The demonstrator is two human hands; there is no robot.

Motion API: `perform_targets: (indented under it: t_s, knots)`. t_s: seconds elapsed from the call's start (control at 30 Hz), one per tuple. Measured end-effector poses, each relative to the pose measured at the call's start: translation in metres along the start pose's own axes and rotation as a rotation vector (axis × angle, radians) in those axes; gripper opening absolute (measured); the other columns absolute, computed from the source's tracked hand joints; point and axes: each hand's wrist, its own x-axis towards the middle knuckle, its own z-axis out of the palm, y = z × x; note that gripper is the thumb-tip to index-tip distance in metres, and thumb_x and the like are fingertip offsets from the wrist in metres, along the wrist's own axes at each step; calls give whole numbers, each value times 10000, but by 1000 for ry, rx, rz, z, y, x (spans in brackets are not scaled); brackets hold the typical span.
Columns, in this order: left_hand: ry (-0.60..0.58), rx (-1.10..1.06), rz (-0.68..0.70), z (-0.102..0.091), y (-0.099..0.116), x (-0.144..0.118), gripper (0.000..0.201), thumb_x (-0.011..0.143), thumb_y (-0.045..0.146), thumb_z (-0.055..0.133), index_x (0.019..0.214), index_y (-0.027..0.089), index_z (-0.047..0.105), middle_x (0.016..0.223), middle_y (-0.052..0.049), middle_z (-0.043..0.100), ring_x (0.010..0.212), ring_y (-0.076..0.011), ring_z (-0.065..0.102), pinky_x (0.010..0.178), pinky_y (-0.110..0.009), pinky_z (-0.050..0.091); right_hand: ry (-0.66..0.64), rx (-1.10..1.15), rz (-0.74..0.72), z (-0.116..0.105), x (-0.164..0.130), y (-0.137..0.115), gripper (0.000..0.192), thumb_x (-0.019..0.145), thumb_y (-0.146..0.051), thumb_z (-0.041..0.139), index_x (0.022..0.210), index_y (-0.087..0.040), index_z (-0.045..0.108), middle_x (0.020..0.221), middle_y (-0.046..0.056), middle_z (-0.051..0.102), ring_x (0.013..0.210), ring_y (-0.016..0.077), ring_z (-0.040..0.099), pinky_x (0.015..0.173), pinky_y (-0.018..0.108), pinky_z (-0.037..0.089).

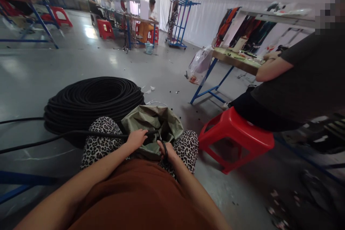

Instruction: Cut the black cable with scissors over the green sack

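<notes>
My left hand [137, 139] is closed around a thick black cord [81, 133] that runs in from the left across my knee. A short length of the cord sticks out past my fingers. My right hand [167, 150] grips a pair of scissors [165, 148] by the dark handle, with the blades pointing up toward the cord's end. Whether the blades touch the cord I cannot tell. Under both hands, between my knees, an olive-green sack [172, 124] gapes; its contents are mostly hidden. Beyond my left knee lies a large coil of black cord [94, 95].
Close on my right a co-worker [304, 75] sits on a red plastic stool [234, 133] at a workbench [234, 59]. A plastic bag [201, 64] hangs from the bench. A blue rack [180, 23] and other seated people are farther off. Blue metal legs [24, 183] stand at lower left.
</notes>
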Motion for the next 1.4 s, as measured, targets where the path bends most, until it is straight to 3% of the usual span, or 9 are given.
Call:
perform_targets:
  t_s: [0.2,0.43,0.9,1.4]
  knots:
    - [128,-83,65,3,-7,-5,397,1007,181,523,1362,166,700,1274,-143,761,1186,-240,710,1072,-356,522,-21,136,38,-1,3,2,471,1001,-587,697,775,-184,603,480,-40,494,397,134,508,407,220,430]
    - [179,-71,93,-5,-10,-7,361,1013,170,516,1326,173,697,1281,-134,768,1197,-252,707,1063,-367,527,-58,140,-167,-1,13,18,456,956,-572,737,761,-192,577,560,-35,570,477,124,570,498,220,424]
    - [170,-43,48,-9,-6,-5,369,1031,167,531,1372,172,673,1330,-132,767,1222,-255,720,1050,-355,533,-64,105,-209,-5,5,11,540,890,-653,768,699,-196,554,572,-33,568,547,133,592,561,233,404]
    - [139,-71,53,-5,4,-9,359,1024,174,542,1352,192,688,1312,-131,770,1195,-240,719,1030,-352,538,-60,-3,-234,-6,8,12,513,991,-590,683,709,-166,624,618,6,635,612,139,593,627,230,452]
